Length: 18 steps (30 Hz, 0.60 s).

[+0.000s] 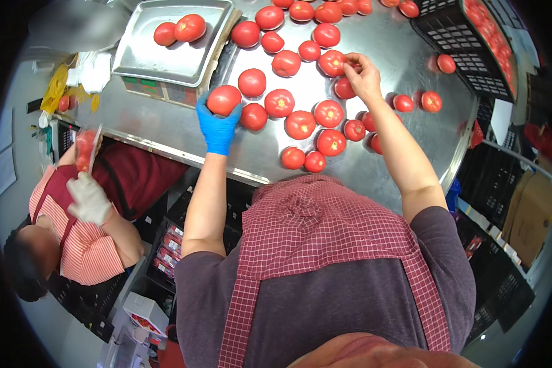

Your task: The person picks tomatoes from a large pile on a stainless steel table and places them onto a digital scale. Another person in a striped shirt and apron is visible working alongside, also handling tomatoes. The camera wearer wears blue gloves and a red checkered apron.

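Observation:
My left hand (217, 123), in a blue glove, holds a large red tomato (224, 100) near the front of a metal tray. Bare, my right hand (364, 79) has its thumb and fingertips at the right edge of another tomato (332, 63); some red shows between the fingers. Below that hand lies a tomato (344, 88), partly covered by it. Several more tomatoes, such as one with a pale stem scar (279, 103), are spread over the steel table (267, 158) between and beyond my hands. My right forearm hides parts of a few.
Two tomatoes (190, 28) sit in the metal tray (138, 62), which rests on a box (161, 91). A black crate (471, 60) of tomatoes stands at the right. To the left, a co-worker's gloved hand (89, 198) is beside a pack of tomatoes (86, 149).

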Each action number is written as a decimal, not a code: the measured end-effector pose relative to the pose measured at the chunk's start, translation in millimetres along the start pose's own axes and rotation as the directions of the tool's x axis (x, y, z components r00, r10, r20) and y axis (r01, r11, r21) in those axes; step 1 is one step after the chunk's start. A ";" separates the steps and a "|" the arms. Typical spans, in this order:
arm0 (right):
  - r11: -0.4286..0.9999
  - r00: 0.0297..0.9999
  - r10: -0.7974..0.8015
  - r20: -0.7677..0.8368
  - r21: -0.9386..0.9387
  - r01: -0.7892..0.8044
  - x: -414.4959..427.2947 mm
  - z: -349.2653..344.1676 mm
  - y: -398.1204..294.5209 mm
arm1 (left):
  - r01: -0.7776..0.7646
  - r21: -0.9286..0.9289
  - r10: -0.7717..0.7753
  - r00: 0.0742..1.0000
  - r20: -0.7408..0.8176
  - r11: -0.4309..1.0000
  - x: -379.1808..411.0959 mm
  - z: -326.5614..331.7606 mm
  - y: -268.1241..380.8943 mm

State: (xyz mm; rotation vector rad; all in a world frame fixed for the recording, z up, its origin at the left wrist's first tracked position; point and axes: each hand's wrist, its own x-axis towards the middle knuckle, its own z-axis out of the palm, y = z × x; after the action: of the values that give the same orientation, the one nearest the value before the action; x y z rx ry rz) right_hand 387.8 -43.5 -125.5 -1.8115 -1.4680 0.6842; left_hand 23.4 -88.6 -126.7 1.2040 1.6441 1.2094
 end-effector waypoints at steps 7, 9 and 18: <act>0.984 0.996 -0.063 -0.061 -0.171 0.052 47.2 22.0 -26.8 | 0.103 -0.088 -0.103 0.995 0.005 0.991 0.9 9.2 -46.1; 0.979 0.988 -0.085 -0.130 -0.197 0.058 60.5 31.2 -15.0 | 0.087 -0.017 -0.087 0.996 -0.020 0.996 0.9 13.6 -47.5; 0.999 0.986 0.012 -0.164 -0.050 -0.021 97.0 41.4 -1.9 | -0.106 0.195 0.112 0.994 -0.018 0.975 0.8 11.9 -51.7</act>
State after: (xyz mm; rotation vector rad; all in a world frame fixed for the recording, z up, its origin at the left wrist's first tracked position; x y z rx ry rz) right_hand 376.3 59.0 -147.1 -1.8741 -1.3750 0.4968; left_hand 21.3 -90.5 -179.7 1.4193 1.7692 1.1575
